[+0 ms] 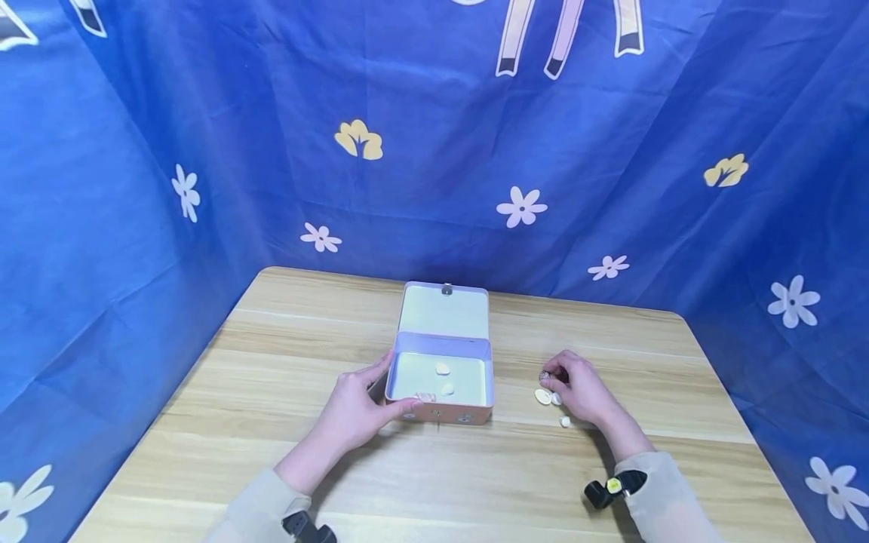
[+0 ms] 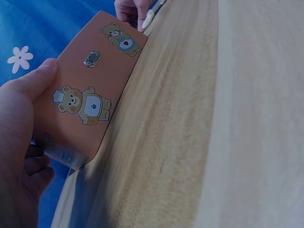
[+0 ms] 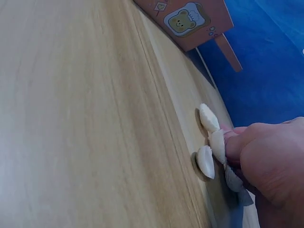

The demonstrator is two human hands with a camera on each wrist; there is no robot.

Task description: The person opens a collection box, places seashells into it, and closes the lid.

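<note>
Left hand (image 1: 356, 407) grips the tin box (image 1: 468, 415) by its near left corner; lid (image 1: 444, 311) open beyond that hand, two pale shells (image 1: 443, 369) inside. Right hand (image 1: 577, 388), fingers curled, looks to be pinching a small dark shell (image 1: 545, 375) over the counter (image 1: 421, 483); loose white shells (image 1: 543, 397) just beside it. Risk: tight cluster, so fingertips could flick a neighbour away. Left hand tugging could tip the box.

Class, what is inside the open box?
In the box, two pale shells lie on the bottom, and a pinkish patterned patch, too unclear to name, shows near the front. The left hand covers part of the near-left corner; anything there cannot be seen.
</note>
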